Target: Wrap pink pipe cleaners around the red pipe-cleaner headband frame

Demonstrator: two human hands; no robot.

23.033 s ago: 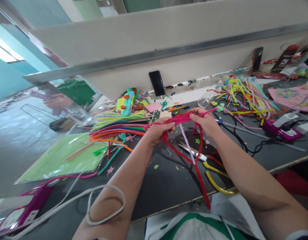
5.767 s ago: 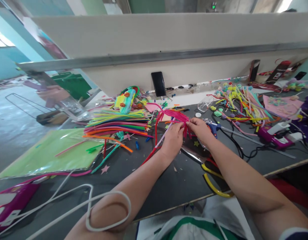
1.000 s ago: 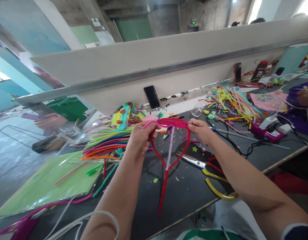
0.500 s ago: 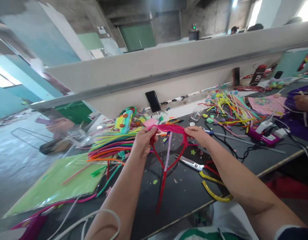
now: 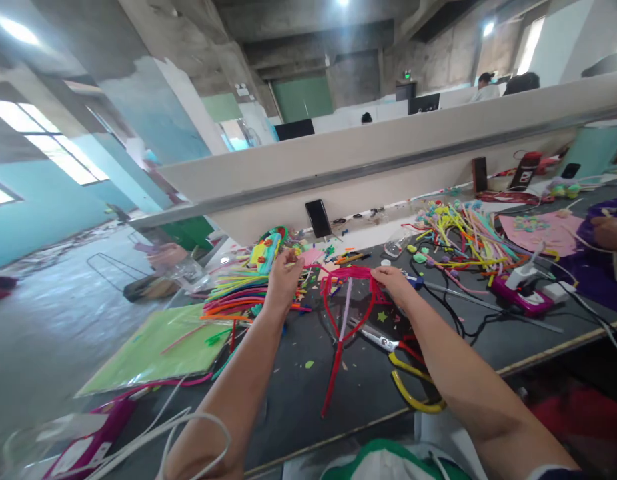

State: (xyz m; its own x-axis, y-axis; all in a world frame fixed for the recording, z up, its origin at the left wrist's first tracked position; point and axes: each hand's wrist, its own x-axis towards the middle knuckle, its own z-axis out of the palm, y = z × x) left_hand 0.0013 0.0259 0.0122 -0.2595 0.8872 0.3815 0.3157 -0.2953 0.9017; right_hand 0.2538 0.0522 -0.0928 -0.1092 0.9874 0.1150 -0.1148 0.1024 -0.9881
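A pipe-cleaner shape (image 5: 338,327) hangs between my hands. It has a red outline that narrows to a point, a lilac strand down its middle, a red stem below and pink strands bundled along the top. My right hand (image 5: 392,283) pinches the top right corner of the shape. Off to the upper left, my left hand (image 5: 284,277) is closed on a thin pink-red strand that runs to the top of the shape; its fingertips are partly hidden. Yellow-handled pliers (image 5: 388,343) lie on the dark table below my right forearm.
Bundled pipe cleaners (image 5: 238,293) and a green sheet in plastic (image 5: 158,347) lie to the left. A phone (image 5: 317,219) leans on the partition. Loose pipe cleaners (image 5: 463,230), a purple power strip (image 5: 523,297) and another person's hand (image 5: 611,233) are at right.
My left hand has moved away from the shape's top left corner, drawing a strand out to the left. My right hand keeps its pinch. The view has tilted up and turned left.
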